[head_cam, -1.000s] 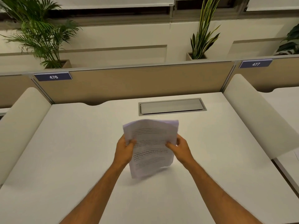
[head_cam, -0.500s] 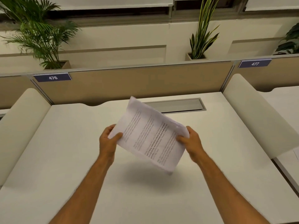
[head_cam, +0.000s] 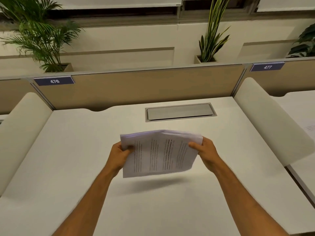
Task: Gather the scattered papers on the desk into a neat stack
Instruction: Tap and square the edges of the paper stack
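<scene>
The papers (head_cam: 160,154) hang above the middle of the surface (head_cam: 68,159), between the left hand (head_cam: 119,155) and right hand (head_cam: 207,151); a cable hatch (head_cam: 180,112) lies beyond them.

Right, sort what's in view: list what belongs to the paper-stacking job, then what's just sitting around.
Part of the job:
- sheaf of printed papers, held above the desk
- left hand, grip on its left edge
- right hand, grip on its right edge
- white desk

Just there:
- metal cable hatch
- 476 label
- 477 label
- palm plant
- snake plant
</scene>
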Available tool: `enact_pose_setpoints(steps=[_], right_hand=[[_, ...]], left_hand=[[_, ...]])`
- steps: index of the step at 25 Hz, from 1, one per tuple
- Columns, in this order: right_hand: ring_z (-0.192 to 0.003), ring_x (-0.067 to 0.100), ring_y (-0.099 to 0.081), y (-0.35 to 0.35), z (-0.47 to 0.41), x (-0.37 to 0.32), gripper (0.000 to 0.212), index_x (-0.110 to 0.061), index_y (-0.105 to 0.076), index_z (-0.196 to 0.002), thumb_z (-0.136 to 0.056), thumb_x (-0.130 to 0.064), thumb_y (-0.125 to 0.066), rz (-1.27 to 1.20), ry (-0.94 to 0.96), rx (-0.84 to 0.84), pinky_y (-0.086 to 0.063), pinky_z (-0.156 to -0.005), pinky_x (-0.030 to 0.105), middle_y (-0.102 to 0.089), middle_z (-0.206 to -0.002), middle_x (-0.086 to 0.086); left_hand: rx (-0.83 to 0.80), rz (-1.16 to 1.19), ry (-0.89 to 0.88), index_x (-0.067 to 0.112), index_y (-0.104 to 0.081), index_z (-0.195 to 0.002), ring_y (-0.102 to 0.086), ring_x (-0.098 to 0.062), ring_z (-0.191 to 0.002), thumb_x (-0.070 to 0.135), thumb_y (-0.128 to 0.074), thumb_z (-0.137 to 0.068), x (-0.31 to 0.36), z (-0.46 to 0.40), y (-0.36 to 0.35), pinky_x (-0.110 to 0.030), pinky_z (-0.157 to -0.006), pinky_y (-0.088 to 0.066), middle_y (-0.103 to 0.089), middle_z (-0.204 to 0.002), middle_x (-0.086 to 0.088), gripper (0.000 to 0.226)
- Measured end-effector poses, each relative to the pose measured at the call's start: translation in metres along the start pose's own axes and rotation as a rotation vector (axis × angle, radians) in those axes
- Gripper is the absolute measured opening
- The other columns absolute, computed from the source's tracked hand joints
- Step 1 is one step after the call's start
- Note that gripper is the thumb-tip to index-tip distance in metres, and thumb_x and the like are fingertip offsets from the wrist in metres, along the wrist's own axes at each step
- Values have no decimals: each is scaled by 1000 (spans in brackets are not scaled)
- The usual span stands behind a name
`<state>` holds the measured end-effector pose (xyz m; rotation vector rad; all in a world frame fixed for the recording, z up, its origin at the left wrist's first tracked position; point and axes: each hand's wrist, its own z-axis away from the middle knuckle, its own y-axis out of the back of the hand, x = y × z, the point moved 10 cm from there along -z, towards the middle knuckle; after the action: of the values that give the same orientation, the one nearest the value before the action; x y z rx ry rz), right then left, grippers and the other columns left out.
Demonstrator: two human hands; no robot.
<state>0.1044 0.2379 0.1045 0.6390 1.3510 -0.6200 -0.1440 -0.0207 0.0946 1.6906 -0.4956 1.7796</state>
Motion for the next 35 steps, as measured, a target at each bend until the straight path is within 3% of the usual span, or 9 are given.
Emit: enact_pose_setpoints(steps=[5, 10, 14, 17, 21, 24, 28, 31, 35], right_hand=[[-92, 23, -74, 1, 16, 32, 26, -29, -76, -102, -88, -8, -70, 29, -54, 42, -58, -67, 25, -79, -96, -4], [-106, 29, -71, -14, 24, 62, 33, -29, -71, -103, -87, -2, -67, 158, -175, -47, -56, -65, 15, -77, -96, -12], [-137, 17, -44, -20, 7, -8, 77, -30, -39, -147, -81, -26, -79, 520, 109, 113, -40, -109, 33, -49, -147, -4], [-145, 15, -32, -88, 4, -47, 86, -35, -27, -154, -82, -42, -74, 853, 317, -145, -16, -121, 44, -38, -158, -6], [-80, 13, -66, -101, -3, -66, 18, -29, -71, -94, -94, -15, -59, 600, 328, -130, -56, -74, 35, -75, -91, -4], [-82, 11, -72, -73, -9, -56, 19, -33, -72, -93, -96, -19, -60, 249, 158, -57, -61, -70, 33, -76, -91, -6], [-91, 13, -74, -65, -11, -42, 27, -39, -71, -103, -97, -15, -61, 43, 76, -99, -61, -65, 23, -77, -99, -12], [-86, 9, -73, -62, -13, -35, 24, -33, -72, -100, -98, -13, -59, 104, 91, -50, -59, -65, 22, -77, -93, -12], [-81, 4, -71, -57, -15, -19, 25, -33, -72, -99, -98, -11, -60, 102, 99, 2, -56, -63, 16, -76, -88, -14]], left_hand=[[53, -108, -12, 49, -73, -90, -74, -9, -83, 29, -65, -89, -27, 13, -7, -24, -66, -59, -78, -90, 12, 22], [-3, -234, 65, 27, -68, -110, -71, -29, -104, 10, -58, -99, -67, 17, -10, -37, -80, -57, -75, -106, -6, 23], [43, -358, -134, 35, -69, -97, -68, -2, -89, 4, -53, -98, -13, 6, -12, -22, -74, -53, -73, -92, 18, 35], [-104, -480, -464, 19, -74, -103, -68, -9, -90, 19, -58, -94, 59, 6, -42, -32, -76, -58, -74, -99, 9, 18], [139, -712, -693, 12, -66, -123, -62, -29, -114, 34, -67, -91, 115, 3, -44, -52, -98, -49, -64, -124, -13, 38], [371, -424, -219, 23, -23, -157, -29, -27, -149, 29, -78, -86, 73, -12, 9, -46, -120, -26, -27, -164, -6, 90], [-9, -132, -1, 47, -62, -121, -69, -2, -106, 13, -59, -101, 27, -20, -21, -48, -99, -56, -71, -116, 25, 40], [81, -179, -109, 61, -70, -92, -69, 4, -91, 10, -53, -102, 39, -15, -19, -16, -72, -58, -74, -93, 30, 56], [127, -192, -206, 64, -67, -94, -68, 5, -91, 15, -49, -99, 40, -13, -23, -5, -65, -51, -72, -92, 32, 53]])
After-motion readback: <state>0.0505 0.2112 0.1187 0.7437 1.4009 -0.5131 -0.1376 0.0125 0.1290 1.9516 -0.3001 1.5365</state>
